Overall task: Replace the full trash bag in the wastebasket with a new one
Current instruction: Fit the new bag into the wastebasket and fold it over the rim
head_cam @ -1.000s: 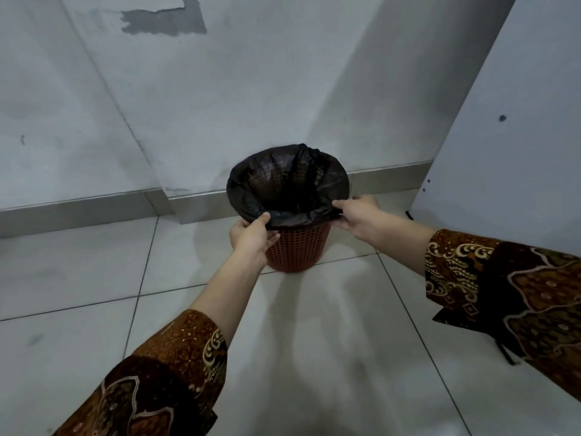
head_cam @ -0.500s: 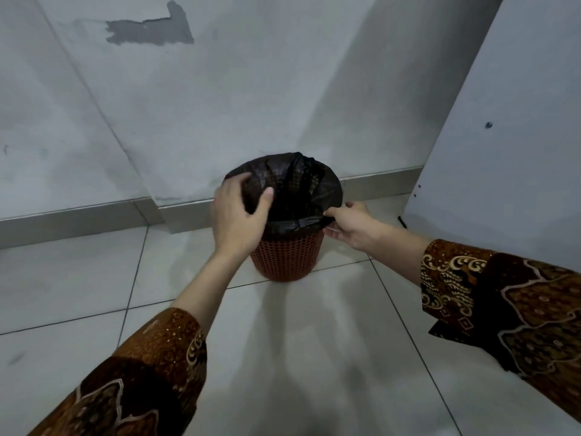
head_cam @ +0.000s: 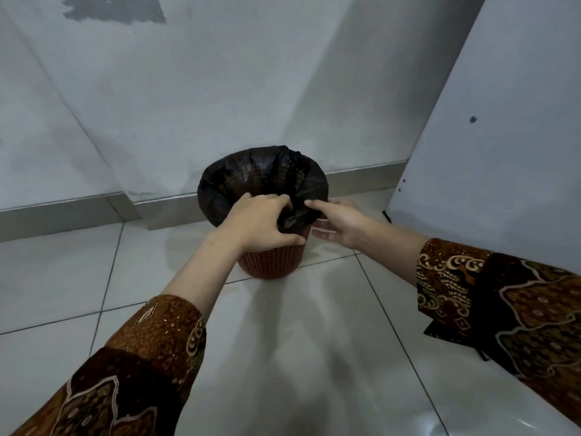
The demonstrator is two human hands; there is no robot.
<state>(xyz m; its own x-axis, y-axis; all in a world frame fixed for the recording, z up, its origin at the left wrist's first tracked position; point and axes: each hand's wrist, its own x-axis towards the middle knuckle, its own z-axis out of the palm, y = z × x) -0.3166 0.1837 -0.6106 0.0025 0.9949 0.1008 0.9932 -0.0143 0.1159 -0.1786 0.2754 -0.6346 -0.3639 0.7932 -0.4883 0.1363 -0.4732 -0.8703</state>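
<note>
A small red perforated wastebasket point(head_cam: 270, 262) stands on the tiled floor in a wall corner. A black trash bag point(head_cam: 251, 174) lines it, its edge folded over the rim. My left hand point(head_cam: 261, 223) lies over the near rim, fingers curled into a bunched fold of the bag with the thumb beneath it. My right hand point(head_cam: 339, 223) pinches the same bunched plastic from the right side, index finger stretched along the rim. The near rim and the basket's upper wall are hidden behind both hands.
Grey walls meet in a corner behind the basket, with a skirting strip point(head_cam: 63, 209) along the floor. A white panel point(head_cam: 490, 152) stands upright at the right, close to the basket. Glossy white floor tiles point(head_cam: 298, 357) spread in front.
My left hand has come down from the bag's left rim to the near right rim, meeting my right hand. Both now gather a fold of the bag there.
</note>
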